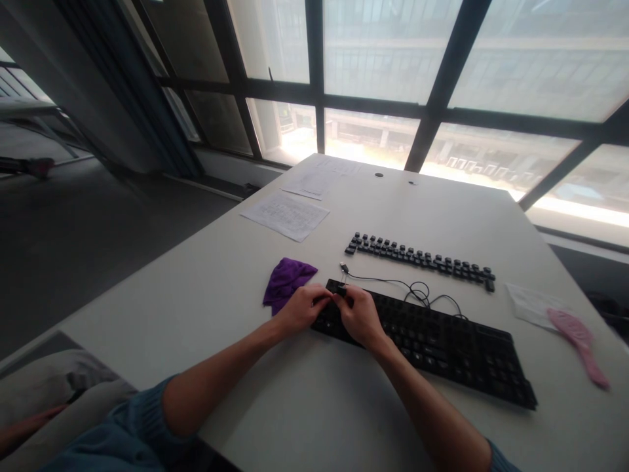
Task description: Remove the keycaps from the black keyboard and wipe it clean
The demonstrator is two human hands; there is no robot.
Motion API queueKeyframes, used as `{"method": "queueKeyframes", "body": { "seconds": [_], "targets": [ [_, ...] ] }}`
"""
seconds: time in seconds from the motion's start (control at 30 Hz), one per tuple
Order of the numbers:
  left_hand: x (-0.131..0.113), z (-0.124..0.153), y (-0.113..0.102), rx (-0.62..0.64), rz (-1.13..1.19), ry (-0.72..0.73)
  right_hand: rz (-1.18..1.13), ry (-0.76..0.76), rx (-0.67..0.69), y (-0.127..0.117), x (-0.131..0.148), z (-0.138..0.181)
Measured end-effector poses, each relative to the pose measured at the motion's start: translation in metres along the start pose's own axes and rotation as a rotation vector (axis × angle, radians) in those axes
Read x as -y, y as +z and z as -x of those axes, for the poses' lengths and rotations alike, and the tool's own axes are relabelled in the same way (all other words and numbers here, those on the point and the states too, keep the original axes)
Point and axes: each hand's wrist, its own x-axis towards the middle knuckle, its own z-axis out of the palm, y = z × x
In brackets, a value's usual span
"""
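Note:
A black keyboard (442, 341) lies at a slant on the white table, its upper left end under my hands. My right hand (361, 314) is closed over that end, pinching a small black piece with thin wires sticking up, which looks like a keycap puller (342, 288). Fingertips of my left hand (302, 307) are pinched together and meet the right fingers; whatever they hold is hidden. Beyond the keyboard, loose black keycaps (417, 257) stand in rows. The keyboard's cable (383, 280) lies coiled between them, its plug near my right hand.
A crumpled purple cloth (287, 282) lies just beyond my left hand. Printed papers (287, 214) rest farther back on the table (196, 308). At the right are a pink brush-shaped object (577, 341) and a flat white packet (533, 305). Windows stand behind the table.

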Motion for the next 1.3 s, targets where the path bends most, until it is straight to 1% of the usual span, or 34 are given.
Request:
{"method": "queueKeyframes", "body": {
  "seconds": [0.17, 0.33, 0.4, 0.57, 0.67, 0.93, 1.13, 1.3],
  "targets": [
    [-0.004, 0.000, -0.002, -0.003, 0.000, 0.007, -0.014, -0.106, 0.028, -0.002, 0.004, 0.009],
    [-0.017, 0.002, -0.003, 0.061, 0.024, 0.124, -0.016, -0.143, 0.033, -0.002, 0.004, 0.011],
    [-0.018, 0.002, -0.001, 0.086, 0.034, 0.133, -0.036, -0.140, 0.023, -0.002, 0.002, 0.011],
    [-0.007, 0.001, 0.013, 0.025, 0.041, 0.060, -0.090, -0.130, -0.003, -0.003, 0.000, 0.010],
    [-0.003, 0.001, 0.018, -0.001, 0.018, 0.045, -0.116, -0.136, 0.001, -0.004, 0.000, 0.009],
    [-0.004, 0.002, 0.023, -0.009, -0.065, 0.098, -0.153, -0.128, 0.002, -0.005, 0.000, 0.007],
    [0.003, 0.006, 0.031, -0.058, -0.058, 0.120, -0.190, -0.134, -0.019, -0.008, 0.003, 0.007],
    [-0.001, 0.008, 0.031, -0.079, -0.047, 0.129, -0.200, -0.127, -0.062, -0.009, 0.005, 0.006]
  ]
}}
